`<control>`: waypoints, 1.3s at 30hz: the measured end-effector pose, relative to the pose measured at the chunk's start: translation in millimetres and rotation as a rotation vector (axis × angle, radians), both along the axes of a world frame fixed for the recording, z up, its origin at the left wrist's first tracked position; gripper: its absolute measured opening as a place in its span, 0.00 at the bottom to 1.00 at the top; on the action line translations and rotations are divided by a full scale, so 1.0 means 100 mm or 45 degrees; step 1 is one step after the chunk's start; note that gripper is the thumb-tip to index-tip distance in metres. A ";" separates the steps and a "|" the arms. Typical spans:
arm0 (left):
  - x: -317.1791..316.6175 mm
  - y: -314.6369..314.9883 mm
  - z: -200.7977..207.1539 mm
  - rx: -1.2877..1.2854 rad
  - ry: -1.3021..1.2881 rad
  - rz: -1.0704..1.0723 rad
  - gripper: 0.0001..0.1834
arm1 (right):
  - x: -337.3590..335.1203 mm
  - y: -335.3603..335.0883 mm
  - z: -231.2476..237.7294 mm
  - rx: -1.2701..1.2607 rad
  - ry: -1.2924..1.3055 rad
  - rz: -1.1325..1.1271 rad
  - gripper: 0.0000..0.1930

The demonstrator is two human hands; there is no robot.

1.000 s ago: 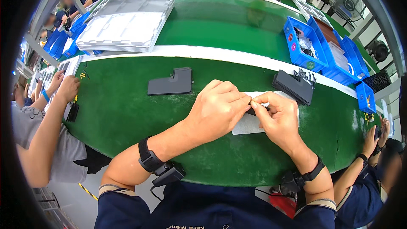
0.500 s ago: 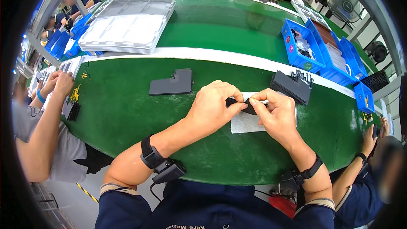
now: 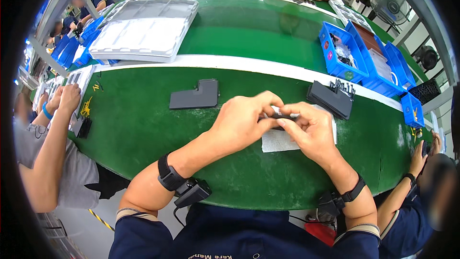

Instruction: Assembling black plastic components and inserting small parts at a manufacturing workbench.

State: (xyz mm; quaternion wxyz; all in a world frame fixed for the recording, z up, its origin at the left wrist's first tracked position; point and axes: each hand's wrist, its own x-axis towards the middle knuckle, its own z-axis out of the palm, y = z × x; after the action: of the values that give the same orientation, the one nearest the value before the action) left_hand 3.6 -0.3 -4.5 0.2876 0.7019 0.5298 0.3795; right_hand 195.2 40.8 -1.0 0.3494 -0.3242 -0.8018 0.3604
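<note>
Both hands meet over a white cloth or paper sheet (image 3: pixel 275 145) on the green table. Between them is a small dark piece (image 3: pixel 283 116), mostly covered by fingers, so its exact kind is unclear. My left hand (image 3: pixel 244 119) grips its left end between thumb and bent fingers. From the other side my right hand (image 3: pixel 311 127) pinches it, thumb in front and fingers behind. A flat dark grey L-shaped panel (image 3: pixel 194 97) lies beyond my left hand. Past my right hand rests a stack of similar dark panels (image 3: pixel 329 99), with small black parts (image 3: pixel 342 86) at its back edge.
White trays (image 3: pixel 136 43) are stacked at the back left. Blue bins (image 3: pixel 342 50) with parts stand at the back right, a smaller blue bin (image 3: pixel 412 110) nearer. Yellow pieces (image 3: pixel 86 107) lie by a co-worker's hands (image 3: pixel 67 100) on the left. Another co-worker's hand (image 3: pixel 418 158) is at right.
My fingers have shifted around the dark piece: the right fingers now reach over its far side, and the thumbs lie along its near side. The left co-worker's hands have moved slightly.
</note>
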 end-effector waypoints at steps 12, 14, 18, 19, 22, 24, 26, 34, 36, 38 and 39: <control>-0.01 0.01 0.08 -0.215 -0.681 -0.020 0.11 | -0.05 -0.04 -0.07 -0.306 0.241 -0.073 0.13; 0.01 -0.01 0.08 -0.176 -0.621 0.013 0.11 | -0.03 -0.02 -0.12 -0.218 0.270 -0.076 0.13; 0.04 -0.01 0.09 -0.170 -0.565 0.107 0.11 | -0.03 0.01 -0.14 -0.069 0.291 -0.114 0.09; 0.03 0.00 0.08 -0.172 -0.564 0.105 0.11 | -0.03 0.01 -0.14 -0.017 0.279 -0.119 0.07; 0.03 -0.02 0.07 -0.069 -0.549 0.092 0.10 | -0.03 -0.01 -0.07 -0.013 0.218 -0.133 0.07; 0.05 -0.02 0.10 -0.013 -0.492 0.120 0.10 | -0.03 0.00 -0.13 -0.062 0.287 -0.147 0.06; 0.07 -0.03 0.12 -0.054 -0.494 0.126 0.10 | -0.03 0.01 -0.13 -0.102 0.361 -0.164 0.06; 0.06 -0.05 0.14 0.003 -0.446 0.099 0.10 | 0.00 0.00 -0.09 -0.076 0.259 -0.114 0.04; 0.04 -0.05 0.13 0.010 -0.406 0.073 0.10 | 0.00 0.01 -0.13 -0.177 0.294 -0.060 0.04; 0.00 -0.03 0.12 0.007 -0.338 0.038 0.11 | 0.02 0.04 -0.12 -0.351 0.274 0.015 0.04; -0.02 -0.04 0.13 0.003 -0.338 0.041 0.11 | 0.02 0.04 -0.11 -0.356 0.273 0.017 0.04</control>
State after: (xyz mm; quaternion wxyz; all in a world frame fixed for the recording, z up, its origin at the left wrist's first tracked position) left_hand 1.5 -4.4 8.3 0.3485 0.6371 0.4978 0.4742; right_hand 197.2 45.1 -12.5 0.3820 -0.3242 -0.7042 0.5031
